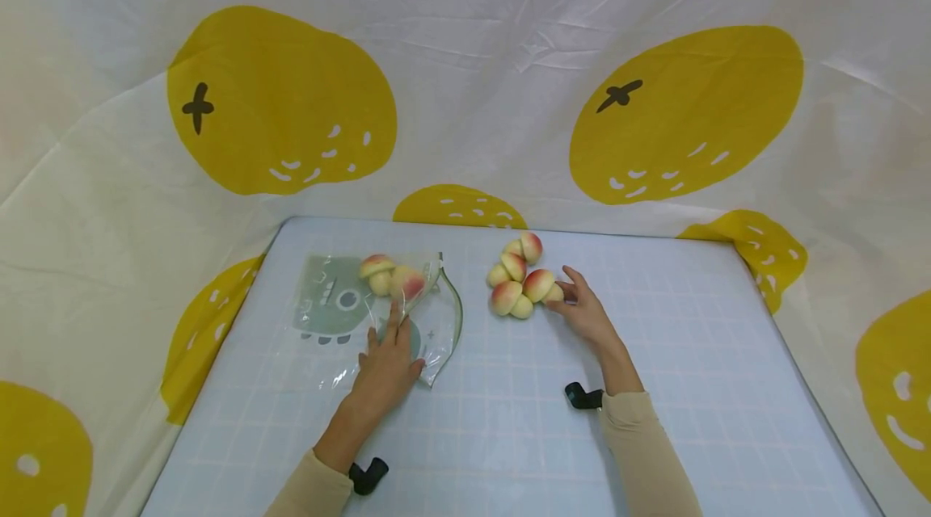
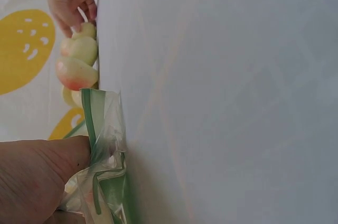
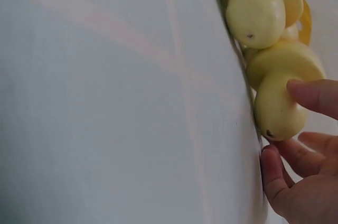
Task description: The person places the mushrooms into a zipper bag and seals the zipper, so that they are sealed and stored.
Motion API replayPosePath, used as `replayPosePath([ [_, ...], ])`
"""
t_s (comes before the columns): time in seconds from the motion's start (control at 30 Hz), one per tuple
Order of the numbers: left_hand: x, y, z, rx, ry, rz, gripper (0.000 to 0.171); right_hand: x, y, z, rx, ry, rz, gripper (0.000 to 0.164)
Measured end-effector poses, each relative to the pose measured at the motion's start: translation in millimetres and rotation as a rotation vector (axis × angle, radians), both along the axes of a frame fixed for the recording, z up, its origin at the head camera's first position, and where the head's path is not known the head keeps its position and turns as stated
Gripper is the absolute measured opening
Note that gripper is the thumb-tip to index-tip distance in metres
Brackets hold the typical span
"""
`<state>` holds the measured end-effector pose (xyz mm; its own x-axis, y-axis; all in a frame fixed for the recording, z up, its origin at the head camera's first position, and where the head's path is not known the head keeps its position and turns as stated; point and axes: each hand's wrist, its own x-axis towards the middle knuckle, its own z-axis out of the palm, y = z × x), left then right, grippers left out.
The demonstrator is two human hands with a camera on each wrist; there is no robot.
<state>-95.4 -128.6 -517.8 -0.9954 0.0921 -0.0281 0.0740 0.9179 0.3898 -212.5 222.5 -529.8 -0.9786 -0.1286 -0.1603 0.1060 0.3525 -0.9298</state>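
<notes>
My left hand (image 1: 385, 367) lies over a clear zip bag (image 1: 320, 303) with a green cartoon print, fingers stretched out onto the plastic. Two mushroom shapes (image 1: 378, 264) with red-and-yellow caps show inside that bag. In the left wrist view the thumb (image 2: 71, 155) is against the bag's green-edged mouth (image 2: 95, 113). To the right, my right hand (image 1: 589, 321) holds the stem of a mushroom (image 1: 540, 285) lying on the table. The right wrist view has the thumb (image 3: 311, 96) on its pale stem (image 3: 279, 110), with fingers curled at the other side.
Several more mushrooms of the same kind sit clustered beside the held one, among them a near one (image 1: 503, 299) and a far one (image 1: 531, 246). The table (image 1: 494, 436) has a pale blue checked cover. A fruit-print cloth (image 1: 480, 97) hangs behind it.
</notes>
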Motion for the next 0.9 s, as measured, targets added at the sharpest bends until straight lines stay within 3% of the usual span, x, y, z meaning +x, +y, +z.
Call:
replayPosePath([
  [0.4,0.7,-0.3,0.0,0.008,-0.023,0.003,0.081,5.0,3.1,0.8,-0.037,0.012,-0.039,0.07],
  [0.9,-0.2,-1.1,-1.0,-0.002,-0.014,-0.011,0.08,6.0,8.0,-2.2,-0.211,0.023,-0.146,0.057],
])
